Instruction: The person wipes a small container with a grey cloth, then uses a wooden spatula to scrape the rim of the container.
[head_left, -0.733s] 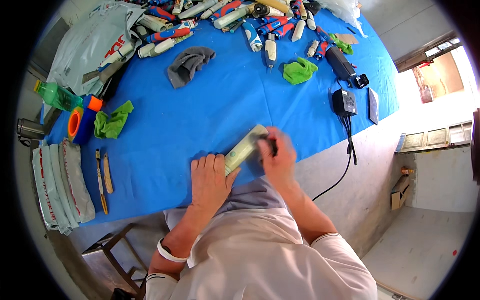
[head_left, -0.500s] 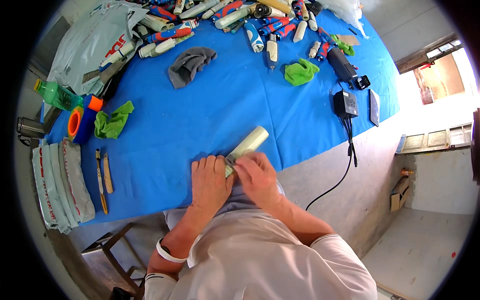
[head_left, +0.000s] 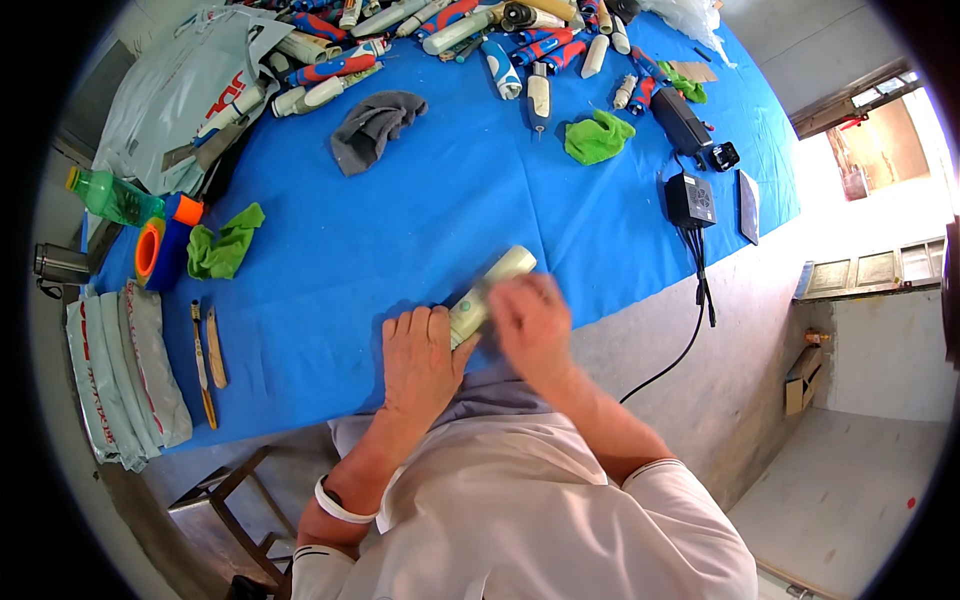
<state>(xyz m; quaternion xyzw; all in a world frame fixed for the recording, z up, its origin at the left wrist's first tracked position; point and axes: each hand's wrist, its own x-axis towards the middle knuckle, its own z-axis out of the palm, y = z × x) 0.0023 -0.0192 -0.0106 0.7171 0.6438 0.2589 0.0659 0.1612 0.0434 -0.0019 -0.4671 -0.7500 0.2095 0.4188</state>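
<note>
My left hand (head_left: 420, 360) grips the lower end of a cream cylindrical device (head_left: 508, 265) with a small green button, lying slanted near the front edge of the blue-covered table (head_left: 330, 250). Over the middle of that device is my right hand (head_left: 530, 325), fingers curled and blurred by motion; a small dark grey piece shows behind the fingertips, too smeared to name.
Many handheld devices (head_left: 540, 98) pile along the back. Grey and green cloths (head_left: 595, 135), a black power adapter with cables (head_left: 690, 200), a bottle (head_left: 115, 195), an orange-blue roll (head_left: 150, 250), brushes (head_left: 205, 360) and bagged packs (head_left: 125, 370) surround the work spot. A stool (head_left: 225, 500) stands below left.
My right hand moved down the device toward my left hand, then back up and right, blurring again. My left hand stays in place on the device.
</note>
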